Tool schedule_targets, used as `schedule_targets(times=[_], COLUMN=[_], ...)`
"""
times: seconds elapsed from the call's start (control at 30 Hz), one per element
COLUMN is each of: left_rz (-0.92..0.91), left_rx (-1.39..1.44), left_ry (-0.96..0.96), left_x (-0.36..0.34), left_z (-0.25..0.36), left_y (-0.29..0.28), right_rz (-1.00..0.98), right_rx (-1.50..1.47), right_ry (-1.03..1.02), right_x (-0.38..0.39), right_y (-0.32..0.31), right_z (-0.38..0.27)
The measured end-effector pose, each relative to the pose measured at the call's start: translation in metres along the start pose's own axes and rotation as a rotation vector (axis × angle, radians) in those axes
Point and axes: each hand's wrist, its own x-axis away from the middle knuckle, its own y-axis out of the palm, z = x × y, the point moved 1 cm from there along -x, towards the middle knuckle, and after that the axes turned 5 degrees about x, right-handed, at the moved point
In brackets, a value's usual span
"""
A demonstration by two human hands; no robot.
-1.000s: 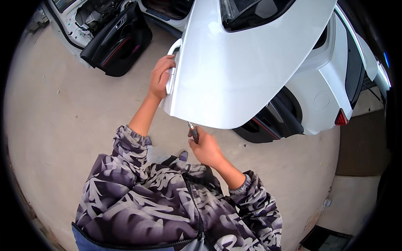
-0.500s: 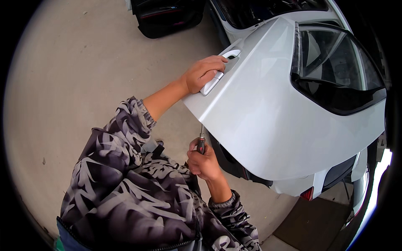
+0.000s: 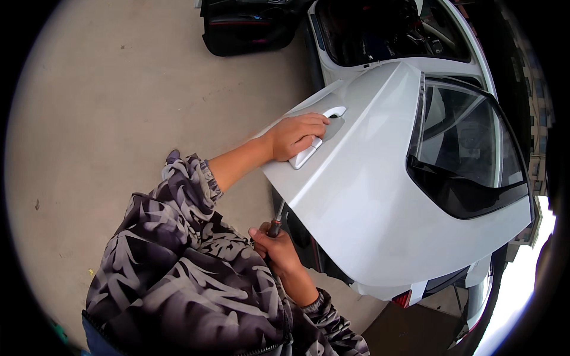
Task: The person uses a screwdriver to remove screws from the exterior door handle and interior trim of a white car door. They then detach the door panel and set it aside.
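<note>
A white car door point(image 3: 362, 196) stands swung out on the right. My left hand point(image 3: 295, 136) lies over its silver door handle point(image 3: 306, 155), fingers curled over the grip and hiding its middle. Lower down, my right hand point(image 3: 279, 252) grips a screwdriver point(image 3: 275, 228) by its dark red-and-black handle, thumb along the side. The metal shaft points up to the door's edge, below the handle. Its tip is out of sight there, so I cannot tell what it touches.
Beyond the door is the white car body point(image 3: 409, 68) with a dark cabin. Another door point(image 3: 255, 29), with a black inner panel, hangs out at the top. The door's dark side window point(image 3: 463, 148) is at the right. A concrete floor point(image 3: 119, 107) spreads on the left.
The whole view has shifted, so the car sits lower in the picture. The screwdriver now leans more, with my right hand a little farther left and down. My left hand stays on the handle.
</note>
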Motion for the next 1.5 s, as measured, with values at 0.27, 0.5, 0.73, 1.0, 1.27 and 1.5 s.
schedule_targets(times=[0.27,0.5,0.73,1.0,1.27,1.5], left_rz=[0.116,0.127,0.193,0.18,0.105,0.029], left_rx=[0.142,0.199,0.137,0.175,0.202,0.064], left_ry=[-0.087,-0.103,-0.087,-0.073,-0.019,0.05], left_x=[0.011,0.007,0.01,0.009,0.01,0.011], left_z=[0.013,0.013,0.016,0.006,0.004,-0.018], left_y=[0.007,0.003,-0.001,-0.001,0.004,-0.004], right_rz=[0.128,0.098,0.059,-0.342,0.049,0.403], right_rx=[0.013,0.215,0.183,-0.1,-0.091,0.64], right_ry=[0.277,0.34,0.342,0.113,0.175,-0.696], right_x=[0.024,0.012,0.008,-0.011,0.013,-0.031], right_y=[0.021,0.01,-0.052,-0.048,0.009,-0.014], right_z=[-0.053,-0.045,0.021,0.029,-0.021,0.019])
